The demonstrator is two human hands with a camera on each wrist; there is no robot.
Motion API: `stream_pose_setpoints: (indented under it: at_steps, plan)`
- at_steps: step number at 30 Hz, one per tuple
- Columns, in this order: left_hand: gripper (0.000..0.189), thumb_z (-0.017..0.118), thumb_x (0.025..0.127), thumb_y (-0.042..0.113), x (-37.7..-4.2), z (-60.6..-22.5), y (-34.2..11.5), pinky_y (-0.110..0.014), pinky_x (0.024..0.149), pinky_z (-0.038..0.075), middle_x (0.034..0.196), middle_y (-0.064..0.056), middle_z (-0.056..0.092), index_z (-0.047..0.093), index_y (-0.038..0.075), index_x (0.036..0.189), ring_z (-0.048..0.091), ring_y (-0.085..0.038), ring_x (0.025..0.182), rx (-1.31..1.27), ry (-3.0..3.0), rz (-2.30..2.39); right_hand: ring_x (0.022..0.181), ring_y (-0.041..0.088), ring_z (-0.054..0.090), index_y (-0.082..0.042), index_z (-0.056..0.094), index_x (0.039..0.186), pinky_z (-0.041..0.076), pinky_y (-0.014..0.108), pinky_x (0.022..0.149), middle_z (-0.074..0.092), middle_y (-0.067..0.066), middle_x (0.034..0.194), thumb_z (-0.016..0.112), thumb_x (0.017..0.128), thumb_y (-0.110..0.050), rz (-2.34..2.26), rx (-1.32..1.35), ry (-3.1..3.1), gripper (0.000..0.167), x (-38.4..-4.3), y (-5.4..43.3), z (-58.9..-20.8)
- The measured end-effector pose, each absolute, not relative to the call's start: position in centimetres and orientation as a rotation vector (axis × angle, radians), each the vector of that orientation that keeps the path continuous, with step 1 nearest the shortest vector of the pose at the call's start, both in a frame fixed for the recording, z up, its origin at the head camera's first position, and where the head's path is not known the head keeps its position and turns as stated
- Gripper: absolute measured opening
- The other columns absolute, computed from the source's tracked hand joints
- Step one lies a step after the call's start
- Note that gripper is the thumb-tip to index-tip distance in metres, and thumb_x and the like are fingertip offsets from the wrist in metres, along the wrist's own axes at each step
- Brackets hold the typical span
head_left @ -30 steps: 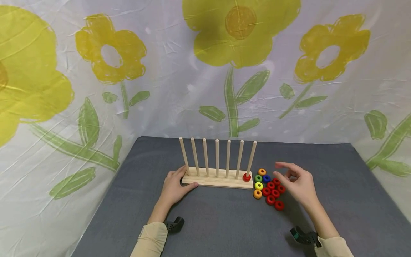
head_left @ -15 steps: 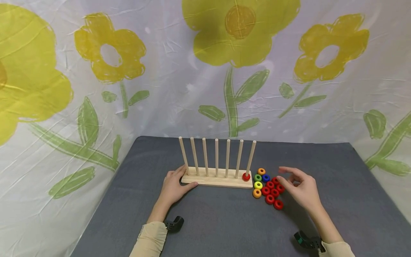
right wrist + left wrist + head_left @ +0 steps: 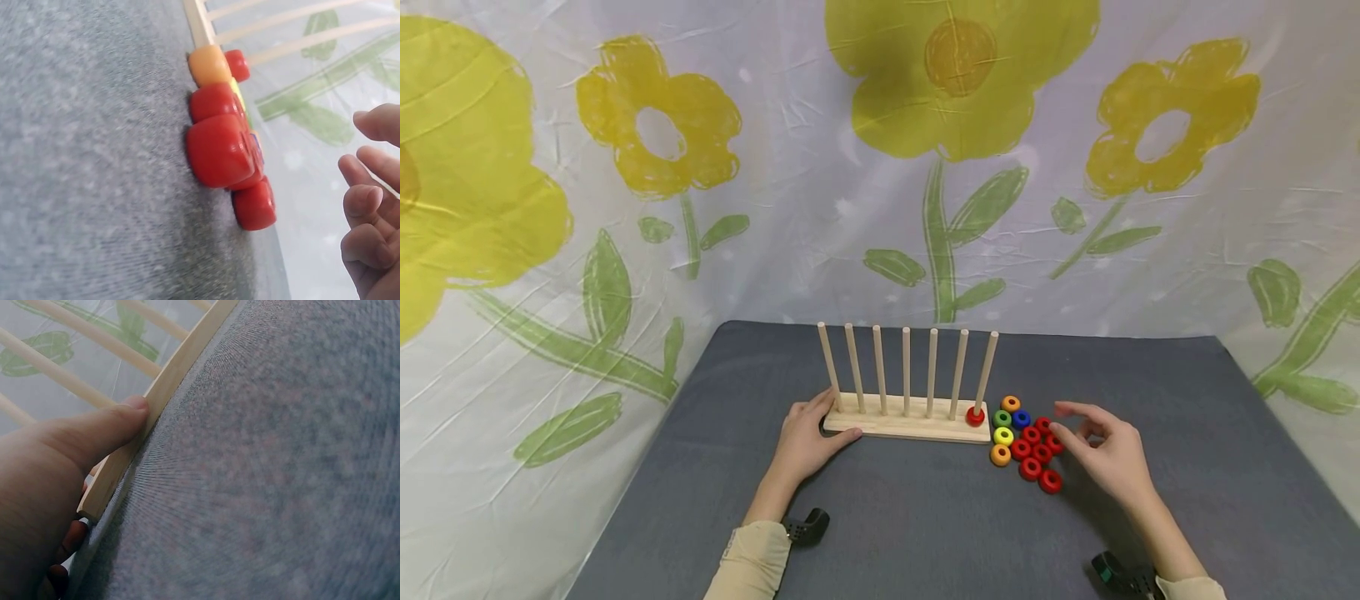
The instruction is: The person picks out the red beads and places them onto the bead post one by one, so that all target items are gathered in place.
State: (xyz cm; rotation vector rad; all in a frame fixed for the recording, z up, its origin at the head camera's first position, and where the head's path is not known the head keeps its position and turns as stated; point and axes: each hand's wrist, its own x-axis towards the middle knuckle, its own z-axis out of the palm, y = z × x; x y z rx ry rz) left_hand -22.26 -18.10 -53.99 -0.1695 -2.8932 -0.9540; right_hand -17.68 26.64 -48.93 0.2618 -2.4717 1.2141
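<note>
A wooden peg board [image 3: 910, 427] with a row of upright pegs stands on the grey-covered table. My left hand [image 3: 806, 437] holds its left end. In the left wrist view the thumb [image 3: 119, 425] lies along the board's front edge, with fingertips partly hidden past the end. One red ring [image 3: 975, 416] sits at the foot of the rightmost peg. My right hand [image 3: 1112, 454] hovers right of a cluster of loose red rings [image 3: 1031, 468], thumb and index finger apart, holding nothing. The right wrist view shows its fingers [image 3: 369, 206] loosely bent, away from the rings.
Beside the board's right end lie two orange rings, the nearer one [image 3: 1000, 455] in front, plus a yellow ring [image 3: 1003, 436], a green ring [image 3: 1002, 418] and a blue ring [image 3: 1021, 418]. A flower-printed cloth [image 3: 790, 208] hangs behind the table [image 3: 925, 525].
My right hand has drawn a little to the right and toward me, staying near the red rings. The left hand, the board and the rings keep their places.
</note>
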Motion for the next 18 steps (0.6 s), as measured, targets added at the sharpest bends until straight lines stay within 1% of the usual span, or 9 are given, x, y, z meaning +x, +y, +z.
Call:
stream_pose_setpoints:
  at_steps: [2, 9, 13, 18]
  plan:
    - [0.091, 0.082, 0.091, 0.053, -22.2, -54.0, -18.1, -0.064, 0.111, 0.040, 0.164, -0.013, 0.047, 0.046, 0.009, 0.162, 0.047, -0.041, 0.138, -0.171, -2.893, -0.952, 0.053, 0.011, 0.045, -0.006, 0.078, 0.122, 0.035, 0.026, 0.044, 0.073, 0.001, 0.091, 0.083, 0.093, -0.010, 1.216, 0.257, -2.477, 0.029, -17.6, 26.8, -49.1]
    - [0.091, 0.082, 0.091, 0.053, -22.2, -53.9, -18.1, -0.064, 0.111, 0.040, 0.164, -0.013, 0.047, 0.046, 0.009, 0.162, 0.047, -0.041, 0.139, -0.169, -2.895, -0.953, 0.054, 0.010, 0.047, -0.007, 0.078, 0.121, 0.035, 0.026, 0.044, 0.073, -0.001, 0.091, 0.084, 0.093, -0.010, 1.226, 0.226, -2.478, 0.029, -17.4, 27.0, -49.7]
    - [0.091, 0.082, 0.091, 0.053, -22.1, -53.8, -18.1, -0.064, 0.112, 0.039, 0.164, -0.013, 0.047, 0.046, 0.009, 0.162, 0.046, -0.041, 0.139, -0.163, -2.902, -0.953, 0.053, 0.010, 0.046, -0.006, 0.078, 0.121, 0.034, 0.026, 0.044, 0.074, 0.003, 0.090, 0.084, 0.092, -0.009, 1.245, 0.203, -2.472, 0.030, -17.2, 27.2, -50.0]
    - [0.090, 0.082, 0.090, 0.052, -22.0, -53.8, -18.1, -0.064, 0.111, 0.040, 0.163, -0.014, 0.049, 0.048, 0.008, 0.161, 0.048, -0.042, 0.137, -0.174, -2.893, -0.939, 0.054, 0.009, 0.046, -0.007, 0.079, 0.120, 0.034, 0.024, 0.044, 0.075, 0.007, 0.097, 0.085, 0.091, -0.008, 1.216, 0.197, -2.472, 0.029, -16.9, 27.3, -50.3]
